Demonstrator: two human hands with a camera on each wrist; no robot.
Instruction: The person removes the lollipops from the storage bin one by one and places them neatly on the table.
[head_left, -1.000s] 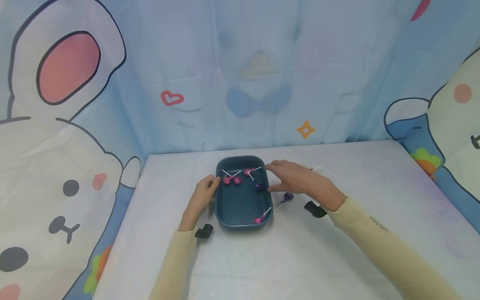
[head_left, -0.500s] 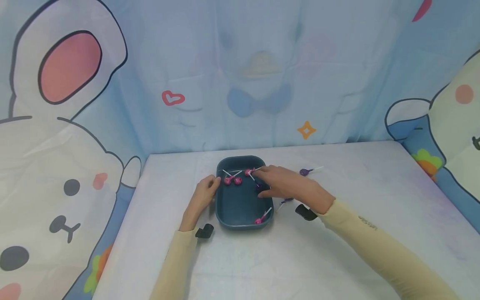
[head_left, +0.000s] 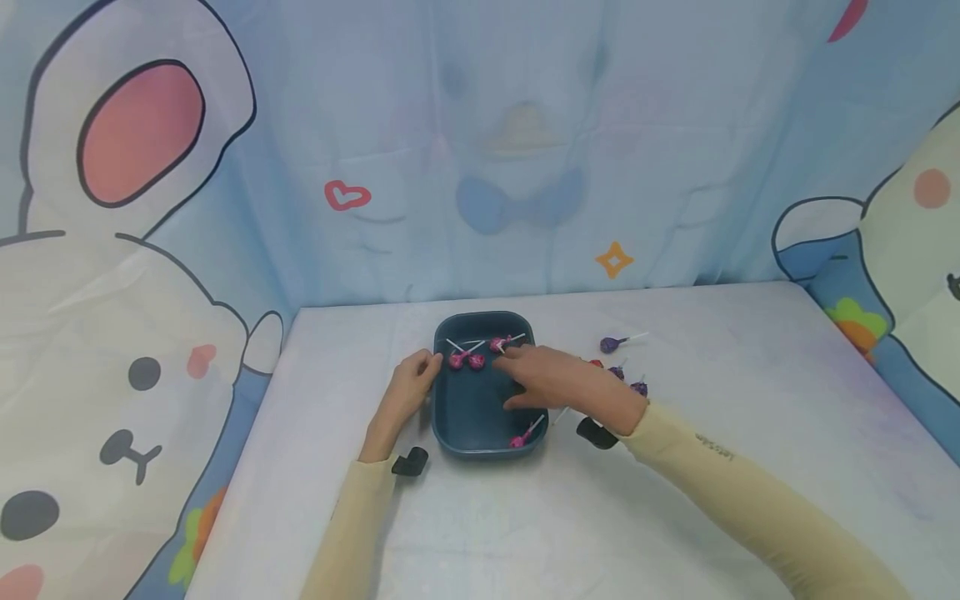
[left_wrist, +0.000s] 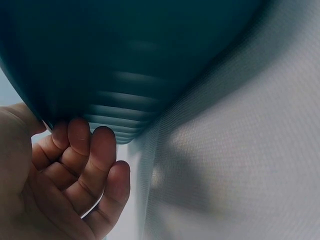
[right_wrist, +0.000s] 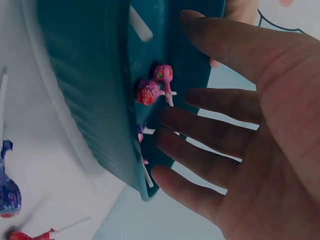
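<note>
A dark teal tray (head_left: 480, 412) stands on the white table. My left hand (head_left: 409, 385) holds its left rim; in the left wrist view the thumb is at the rim and the fingers curl against the tray's outer wall (left_wrist: 150, 60). Over the tray's right side is my right hand (head_left: 558, 379), its fingers spread with nothing between them in the right wrist view. Inside the tray lie two pink lollipops (head_left: 476, 362) with crossed sticks, another pink lollipop (head_left: 498, 343) near the back, and one (head_left: 517, 442) at the front right corner. A purple lollipop (right_wrist: 141, 131) is mostly hidden.
Right of the tray, a purple lollipop (head_left: 611, 344) lies on the table (head_left: 720, 358). Another purple lollipop (head_left: 637, 388) and a red lollipop (head_left: 596, 363) show beside my right forearm. A light-blue cartoon curtain (head_left: 405, 125) hangs behind the table.
My right hand has moved left, from the tray's right rim to over its inside. Lollipops on the table behind that hand have come into view. The left hand stays at the rim.
</note>
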